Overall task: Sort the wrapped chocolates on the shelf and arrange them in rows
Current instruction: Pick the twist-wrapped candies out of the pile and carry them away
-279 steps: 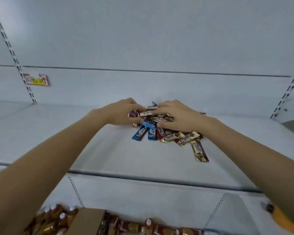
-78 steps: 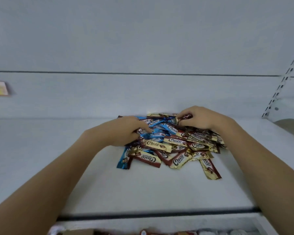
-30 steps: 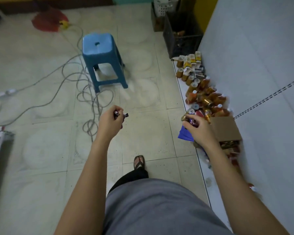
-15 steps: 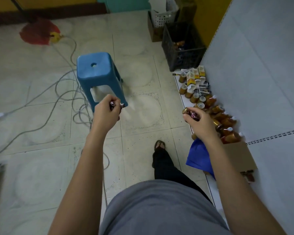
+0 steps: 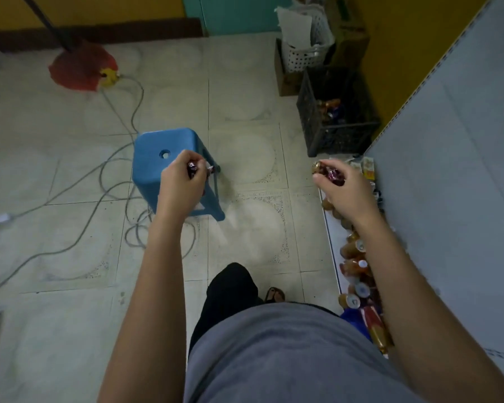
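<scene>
You've turned away from the shelf's pile: your left hand (image 5: 181, 187) curls its fingers round dark-red chocolates (image 5: 192, 170) and your right hand (image 5: 345, 196) pinches gold-tipped chocolates (image 5: 329, 173), count unclear. One blue stool (image 5: 149, 161) now sits under the left hand, the shelf unit (image 5: 448, 184) edges just beside the right, and open floor (image 5: 253, 228) lies between. Farther off stands one black crate (image 5: 336, 141).

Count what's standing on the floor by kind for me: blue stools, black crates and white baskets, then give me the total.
Blue stool: 1
Black crate: 1
White basket: 1
Total: 3
</scene>
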Demonstrator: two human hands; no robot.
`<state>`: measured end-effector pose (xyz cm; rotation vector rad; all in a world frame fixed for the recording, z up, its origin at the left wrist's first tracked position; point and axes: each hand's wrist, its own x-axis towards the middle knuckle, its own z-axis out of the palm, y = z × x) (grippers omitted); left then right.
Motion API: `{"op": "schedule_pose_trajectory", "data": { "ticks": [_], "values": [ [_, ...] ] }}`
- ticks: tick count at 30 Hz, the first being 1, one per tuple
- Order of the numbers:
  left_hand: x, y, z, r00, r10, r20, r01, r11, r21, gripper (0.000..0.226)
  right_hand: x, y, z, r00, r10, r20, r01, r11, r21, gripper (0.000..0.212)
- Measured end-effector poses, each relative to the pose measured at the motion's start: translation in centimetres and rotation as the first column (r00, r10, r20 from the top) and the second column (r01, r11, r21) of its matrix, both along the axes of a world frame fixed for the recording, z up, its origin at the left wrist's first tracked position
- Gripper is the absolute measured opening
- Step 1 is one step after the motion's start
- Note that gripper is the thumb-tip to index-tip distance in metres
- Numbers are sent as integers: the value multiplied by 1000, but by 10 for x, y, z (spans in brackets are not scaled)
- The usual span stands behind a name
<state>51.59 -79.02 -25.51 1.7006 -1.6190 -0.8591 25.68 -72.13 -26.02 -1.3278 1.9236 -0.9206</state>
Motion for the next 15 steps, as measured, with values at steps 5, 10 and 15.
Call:
{"op": "schedule_pose_trajectory", "data": {
  "ticks": [5,10,15],
  "values": [
    [-31,-95,-5,999,-27,-32,27,1000,-10,9,-20,-81,1,999,-34,33,34,999,-19,36],
    [-76,-225,13,987,-108,-120,100,992,-71,10,-46,-177,26,985,-159,59,165,981,-107,33],
    [-152,-344,86,944,-288,-161,234,928,-288,9,-84,-256,102,937,-336,97,348,868,-354,31]
  ]
}}
